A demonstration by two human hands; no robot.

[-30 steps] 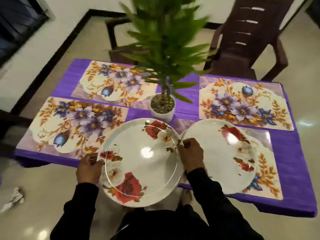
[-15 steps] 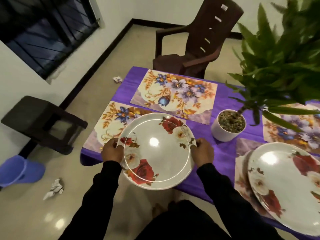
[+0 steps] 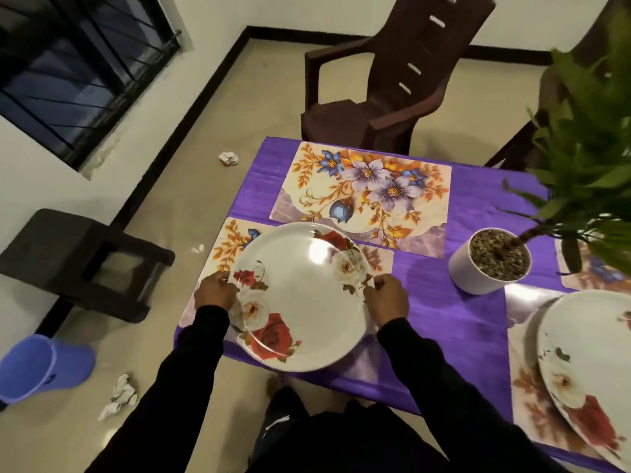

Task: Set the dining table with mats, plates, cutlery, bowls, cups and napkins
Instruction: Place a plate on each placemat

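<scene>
Fingers of both hands curl round the rim of a white rose-patterned plate (image 3: 302, 295): the left hand (image 3: 215, 291) grips its left edge, the right hand (image 3: 387, 298) its right edge. The plate is over the near-left floral mat (image 3: 227, 245) and juts past the table's near edge; whether it rests on the mat or is held just above it cannot be told.

A table under a purple cloth (image 3: 440, 302) fills the right half of the view. On it, a second floral mat (image 3: 362, 196) lies bare on the far side, just beyond the held plate. A second plate (image 3: 587, 353) sits on a mat (image 3: 527, 387) at the right, cut off by the picture's edge. Another mat (image 3: 594, 271) behind it is mostly hidden by leaves.

A white pot (image 3: 478, 268) stands on the cloth between the mats, filled with gravel, from which a green plant (image 3: 587, 158) rises, blurred and cropped.

A brown plastic chair (image 3: 392, 97) stands at the far side of the table. A dark stool (image 3: 78, 264) is on the pale tiled floor to the left, beneath a barred window (image 3: 78, 70). A blue bucket (image 3: 37, 367) lies on its side; its inside cannot be seen. Crumpled paper (image 3: 117, 397) lies near it, another scrap (image 3: 228, 158) further off.
</scene>
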